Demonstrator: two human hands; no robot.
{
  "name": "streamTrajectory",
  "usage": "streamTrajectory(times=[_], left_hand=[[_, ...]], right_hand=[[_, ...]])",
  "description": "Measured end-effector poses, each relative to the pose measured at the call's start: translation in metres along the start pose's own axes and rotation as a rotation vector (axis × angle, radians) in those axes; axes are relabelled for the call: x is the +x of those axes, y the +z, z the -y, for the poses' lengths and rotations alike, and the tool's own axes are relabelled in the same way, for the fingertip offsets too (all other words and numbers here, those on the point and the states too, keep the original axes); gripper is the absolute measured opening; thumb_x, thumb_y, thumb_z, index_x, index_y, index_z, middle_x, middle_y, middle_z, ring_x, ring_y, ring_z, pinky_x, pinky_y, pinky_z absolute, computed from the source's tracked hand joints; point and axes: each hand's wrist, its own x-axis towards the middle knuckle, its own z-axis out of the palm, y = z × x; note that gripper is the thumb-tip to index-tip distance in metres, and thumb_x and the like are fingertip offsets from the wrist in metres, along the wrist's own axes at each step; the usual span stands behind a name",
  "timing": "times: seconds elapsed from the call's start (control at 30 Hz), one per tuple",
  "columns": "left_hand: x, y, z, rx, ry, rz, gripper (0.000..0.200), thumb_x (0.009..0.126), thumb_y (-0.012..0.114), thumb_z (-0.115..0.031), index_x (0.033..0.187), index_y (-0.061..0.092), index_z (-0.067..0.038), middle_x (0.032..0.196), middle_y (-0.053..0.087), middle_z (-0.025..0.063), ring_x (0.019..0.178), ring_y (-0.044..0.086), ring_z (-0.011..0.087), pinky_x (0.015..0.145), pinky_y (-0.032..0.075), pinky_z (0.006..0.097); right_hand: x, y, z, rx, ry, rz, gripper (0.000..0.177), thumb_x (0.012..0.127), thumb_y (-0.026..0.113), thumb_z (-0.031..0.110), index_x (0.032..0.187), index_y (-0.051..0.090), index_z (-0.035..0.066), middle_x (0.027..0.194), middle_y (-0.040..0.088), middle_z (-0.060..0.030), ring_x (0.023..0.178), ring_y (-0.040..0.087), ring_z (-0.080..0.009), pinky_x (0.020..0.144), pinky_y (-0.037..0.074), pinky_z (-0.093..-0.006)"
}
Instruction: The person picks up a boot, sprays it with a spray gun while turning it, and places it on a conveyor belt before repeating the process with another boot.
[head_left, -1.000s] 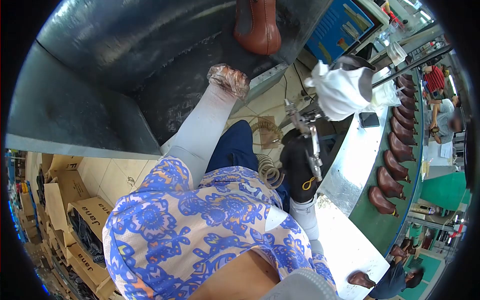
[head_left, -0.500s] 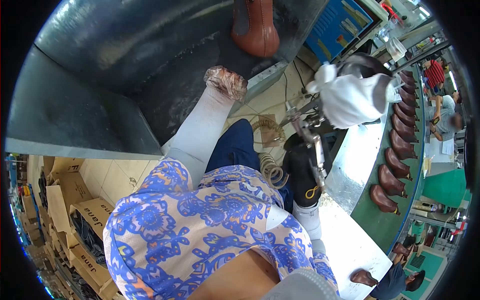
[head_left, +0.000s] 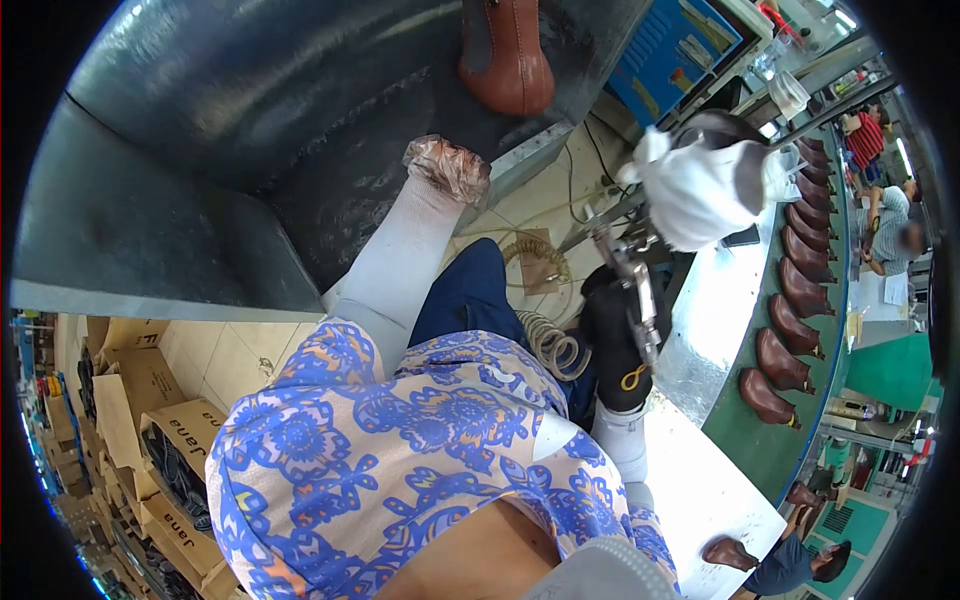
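My right hand (head_left: pixel 612 335), in a black glove, is wrapped round a metal spray gun (head_left: pixel 640 295). A cup bundled in white cloth (head_left: pixel 703 195) sits at the gun's upper side, and a yellow loop hangs by the glove. My left hand (head_left: pixel 447 170) is covered in crumpled, stained clear plastic below a white sleeve; its fingers are hidden in the plastic. It is at the front edge of a dark metal booth (head_left: pixel 340 150). Beyond it a reddish-brown boot (head_left: pixel 510 75) is inside the booth, toe toward me, its upper part cut off by the frame.
On the right, a green conveyor (head_left: pixel 745 440) carries a row of brown boots (head_left: pixel 800 290). A metal table (head_left: pixel 690 450) lies beside it. A coiled hose (head_left: pixel 560 350) hangs near my leg. Cardboard boxes (head_left: pixel 185 430) stand at left, a blue cabinet (head_left: pixel 670 65) at the top; other people work farther right.
My right hand and the spray gun have shifted slightly to the right, with the glove a little higher. The left hand and the boot keep nearly the same place.
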Motion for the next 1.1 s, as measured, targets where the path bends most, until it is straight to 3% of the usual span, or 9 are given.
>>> streamTrajectory(times=[0.17,0.23,0.37,0.43,0.5,0.63,0.73,0.9,1.1], left_hand=[[0.003,-0.002,-0.001,-0.008,-0.002,-0.002,0.037,0.088,0.043,-0.034,0.116,0.047,-0.009,0.11,0.053,0.006,0.1,0.052,0.0193,0.088,0.041,0.0344],[0.002,-0.001,-0.001,-0.005,0.002,-0.002,0.037,0.088,0.043,-0.034,0.116,0.047,-0.009,0.11,0.053,0.006,0.1,0.052,0.0193,0.088,0.041,0.0344],[0.007,-0.005,-0.001,-0.022,-0.003,-0.003,0.037,0.088,0.043,-0.034,0.116,0.047,-0.009,0.11,0.053,0.0061,0.1,0.052,0.0194,0.088,0.041,0.0345],[0.006,-0.005,-0.001,-0.024,-0.004,-0.008,0.038,0.088,0.043,-0.034,0.116,0.047,-0.009,0.11,0.053,0.0061,0.1,0.052,0.0194,0.088,0.041,0.0345],[0.007,-0.004,-0.001,-0.018,0.0,-0.006,0.038,0.089,0.042,-0.034,0.116,0.047,-0.009,0.111,0.053,0.0061,0.1,0.052,0.0194,0.088,0.041,0.0346],[0.005,-0.001,-0.003,-0.007,0.005,-0.011,0.038,0.089,0.042,-0.035,0.116,0.047,-0.009,0.111,0.053,0.0061,0.1,0.052,0.0195,0.088,0.041,0.0346],[0.004,-0.002,-0.001,-0.01,-0.002,-0.019,0.038,0.089,0.042,-0.035,0.116,0.047,-0.009,0.111,0.053,0.0062,0.1,0.052,0.0195,0.088,0.041,0.0347],[0.005,-0.003,-0.001,-0.027,-0.003,-0.025,0.038,0.089,0.042,-0.035,0.116,0.047,-0.009,0.111,0.053,0.0062,0.1,0.052,0.0196,0.088,0.041,0.0348],[0.008,-0.008,-0.001,-0.058,-0.001,-0.029,0.038,0.089,0.042,-0.035,0.116,0.047,-0.01,0.111,0.053,0.0063,0.1,0.052,0.0197,0.088,0.041,0.0349]], right_hand=[[-0.001,0.004,0.008,0.135,0.065,-0.057,0.019,0.074,0.064,0.008,0.09,0.055,0.002,0.074,0.058,-0.0071,0.064,0.057,-0.0178,0.058,0.043,-0.0268],[0.0,0.005,0.005,0.039,-0.125,-0.011,0.018,0.073,0.064,0.006,0.088,0.056,0.001,0.073,0.057,-0.0076,0.063,0.057,-0.0191,0.058,0.043,-0.0282],[0.002,-0.008,-0.003,-0.099,0.02,-0.052,0.016,0.073,0.064,0.007,0.085,0.056,0.001,0.073,0.056,-0.0076,0.061,0.056,-0.0184,0.056,0.042,-0.0279],[0.001,-0.01,-0.002,0.097,0.197,-0.033,0.015,0.073,0.065,0.007,0.084,0.056,0.001,0.074,0.057,-0.0071,0.063,0.057,-0.0167,0.057,0.042,-0.0278],[0.003,-0.003,0.004,0.023,-0.046,-0.089,0.021,0.083,0.054,0.02,0.082,0.055,0.0,0.066,0.054,-0.0023,0.054,0.048,-0.0075,0.047,0.037,-0.022],[0.005,-0.005,0.003,-0.162,-0.18,-0.074,0.024,0.084,0.054,0.022,0.09,0.053,-0.001,0.067,0.055,-0.0028,0.054,0.049,-0.01,0.048,0.037,-0.0243],[0.005,-0.005,0.006,0.189,0.145,-0.138,0.022,0.081,0.056,0.021,0.084,0.054,0.0,0.064,0.052,-0.0021,0.051,0.046,-0.0084,0.044,0.035,-0.0238],[0.009,-0.003,0.005,-0.046,-0.151,-0.04,0.025,0.081,0.059,0.024,0.084,0.053,0.0,0.062,0.05,-0.0003,0.05,0.045,-0.0068,0.044,0.033,-0.0222],[0.008,-0.003,0.003,-0.071,0.07,-0.076,0.029,0.081,0.058,0.029,0.082,0.053,0.001,0.063,0.049,-0.0019,0.052,0.045,-0.0074,0.045,0.034,-0.0233]])
